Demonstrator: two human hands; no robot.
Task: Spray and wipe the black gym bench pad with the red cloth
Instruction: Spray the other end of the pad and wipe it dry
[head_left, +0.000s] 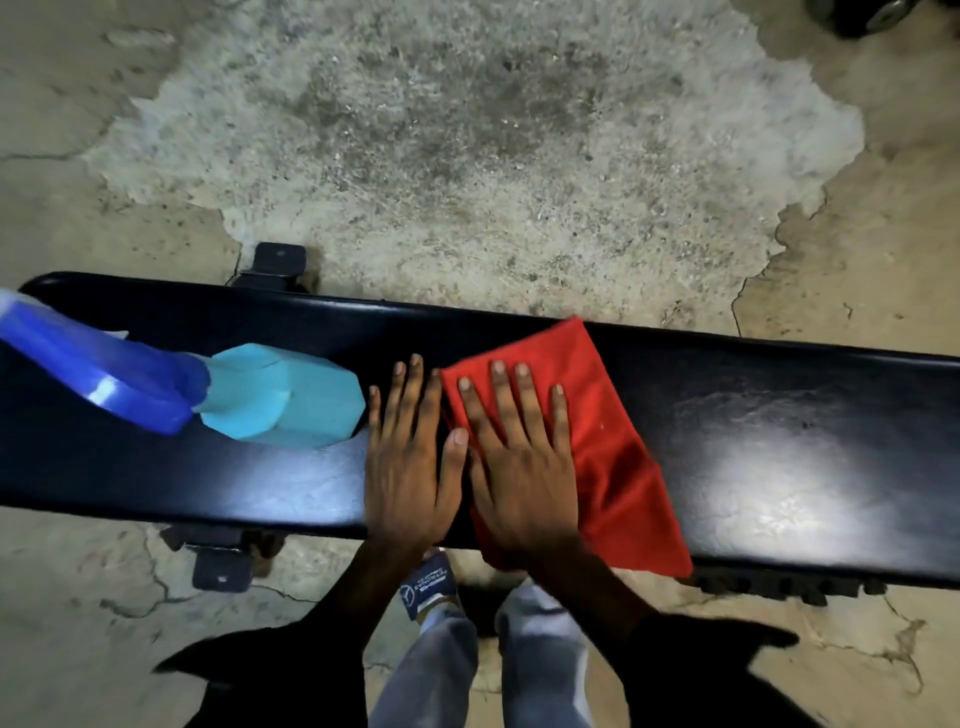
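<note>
Nearest, on the black bench pad (753, 415), the right hand (519, 457) presses flat with straight fingers on the red cloth (613, 441). Just left of it the left hand (410, 457) lies flat on the pad. Further left lies a blue spray bottle (208, 389), apparently on its side. Beyond the pad is cracked concrete floor (467, 130).

Dim, warm light; a white glare patch sits on the black bench pad (779, 457). Wide-angle bending curves the edges, and the spray bottle (182, 389) looks blurred.
</note>
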